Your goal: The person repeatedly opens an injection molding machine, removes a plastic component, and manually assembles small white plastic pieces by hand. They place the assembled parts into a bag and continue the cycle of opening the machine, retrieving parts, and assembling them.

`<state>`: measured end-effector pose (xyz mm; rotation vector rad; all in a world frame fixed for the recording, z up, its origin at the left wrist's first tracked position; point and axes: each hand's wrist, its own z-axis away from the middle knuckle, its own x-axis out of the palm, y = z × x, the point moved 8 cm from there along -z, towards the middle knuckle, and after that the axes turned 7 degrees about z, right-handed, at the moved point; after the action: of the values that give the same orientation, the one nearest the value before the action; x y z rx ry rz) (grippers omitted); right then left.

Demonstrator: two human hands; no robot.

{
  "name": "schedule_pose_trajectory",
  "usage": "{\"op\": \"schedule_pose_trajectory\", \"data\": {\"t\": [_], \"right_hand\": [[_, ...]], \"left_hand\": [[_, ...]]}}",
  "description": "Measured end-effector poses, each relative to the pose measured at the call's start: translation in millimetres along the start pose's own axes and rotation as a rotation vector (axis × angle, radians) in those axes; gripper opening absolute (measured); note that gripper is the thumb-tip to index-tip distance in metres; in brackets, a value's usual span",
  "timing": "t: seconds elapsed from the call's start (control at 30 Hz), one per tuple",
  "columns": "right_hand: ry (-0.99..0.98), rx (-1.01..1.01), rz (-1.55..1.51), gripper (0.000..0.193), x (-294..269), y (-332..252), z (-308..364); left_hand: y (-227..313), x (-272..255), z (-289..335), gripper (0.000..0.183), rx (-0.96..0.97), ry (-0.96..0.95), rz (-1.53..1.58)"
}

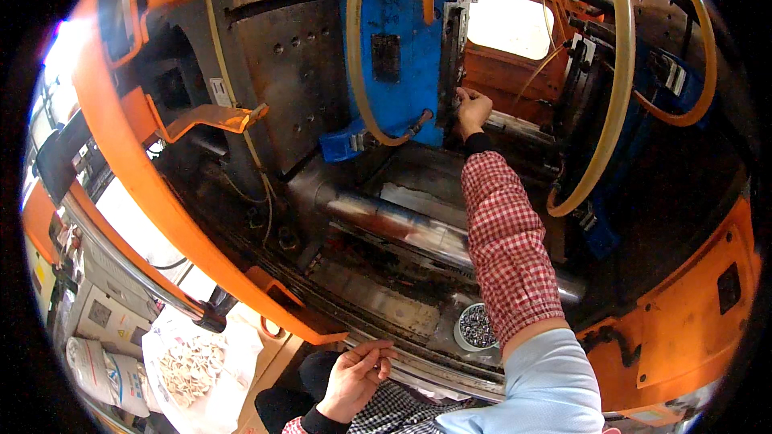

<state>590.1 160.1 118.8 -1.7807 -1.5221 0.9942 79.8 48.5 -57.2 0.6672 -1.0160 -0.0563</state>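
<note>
My right hand reaches far into the machine, its fingers pinched together against the edge of a blue mold half. Whatever those fingers grip is too small or hidden to make out. Close to my body, my left hand is held low with thumb and fingers pressed together; a tiny dark bit may be between them, but I cannot name it. A pale round bowl full of small shiny metal pieces sits on the machine's front ledge, beside my right forearm.
Yellowish hoses hang around my right arm. Shiny horizontal tie bars cross below it. An orange guard frame curves along the left. At lower left, a white bag holds many beige pieces, near a white sack.
</note>
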Motion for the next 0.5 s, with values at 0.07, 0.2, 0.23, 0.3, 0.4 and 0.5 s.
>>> {"op": "schedule_pose_trajectory", "data": {"t": [0.07,0.2,0.23,0.3,0.4,0.5], "right_hand": [[0.016,0.006,0.01,0.019,4.5,0.5,2.0],[-0.025,-0.007,0.131,0.022,14.6,5.3,3.5],[-0.06,-0.025,0.191,0.024,16.6,4.5,3.8],[-0.13,-0.07,0.142,0.031,9.9,-3.0,3.0],[-0.058,-0.183,0.243,0.028,-27.9,-44.1,18.0],[-0.155,-0.547,0.162,0.016,-71.2,-125.9,94.5]], "left_hand": [[1.4,2.8,0.6,0.028,0.014,-0.002,-0.006],[4.6,11.4,3.2,0.023,0.032,-0.02,0.017],[4.7,10.4,3.4,0.022,0.016,0.017,0.009],[5.5,7.9,4.6,0.022,0.01,0.104,-0.033],[9.4,14.4,-1.0,0.025,0.007,0.089,-0.072],[23.5,14.3,-12.0,0.03,0.123,0.119,-0.051]]}}
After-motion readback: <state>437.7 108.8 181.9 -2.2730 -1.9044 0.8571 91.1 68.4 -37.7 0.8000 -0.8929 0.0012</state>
